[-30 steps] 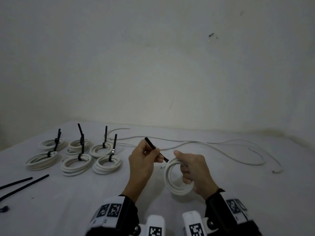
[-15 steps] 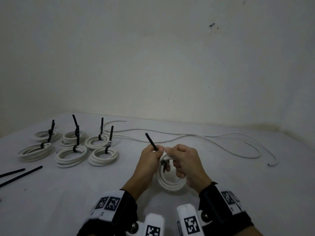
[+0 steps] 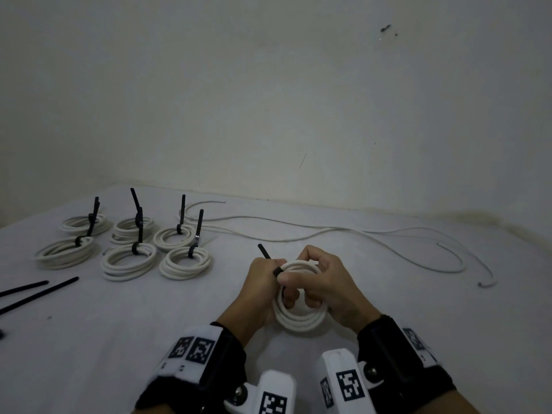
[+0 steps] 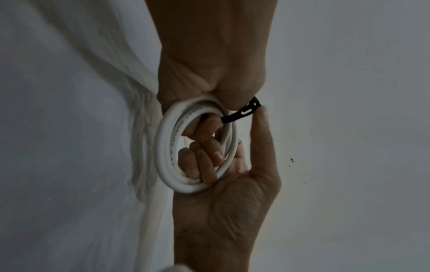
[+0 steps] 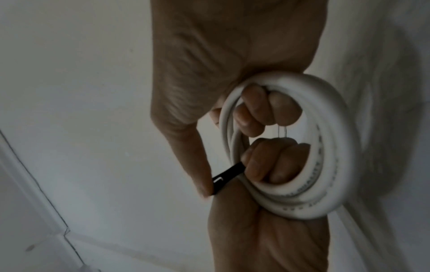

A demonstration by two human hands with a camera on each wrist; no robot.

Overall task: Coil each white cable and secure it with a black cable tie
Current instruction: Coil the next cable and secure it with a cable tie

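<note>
A small white cable coil (image 3: 298, 319) is held upright between both hands just above the white cloth. My right hand (image 3: 319, 273) has its fingers curled through the coil (image 4: 166, 147), and its thumb presses the head of a black cable tie (image 4: 246, 111). My left hand (image 3: 263, 282) grips the tie (image 5: 227, 176) in a fist, fingers reaching into the coil (image 5: 325, 147). The tie's free tail (image 3: 264, 251) sticks up above the left knuckles. How far the tie loops round the coil is hidden by the fingers.
Several coils (image 3: 128, 258), each with a black tie standing up, lie in two rows at the left. A loose white cable (image 3: 328, 231) trails across the back and right. Spare black ties (image 3: 38, 289) lie at the left edge. A wall (image 3: 268, 100) rises close behind.
The hands have come together: the left brought the tie from beside the coil onto it. The right thumb now rests on the tie head. The coil sits lower.
</note>
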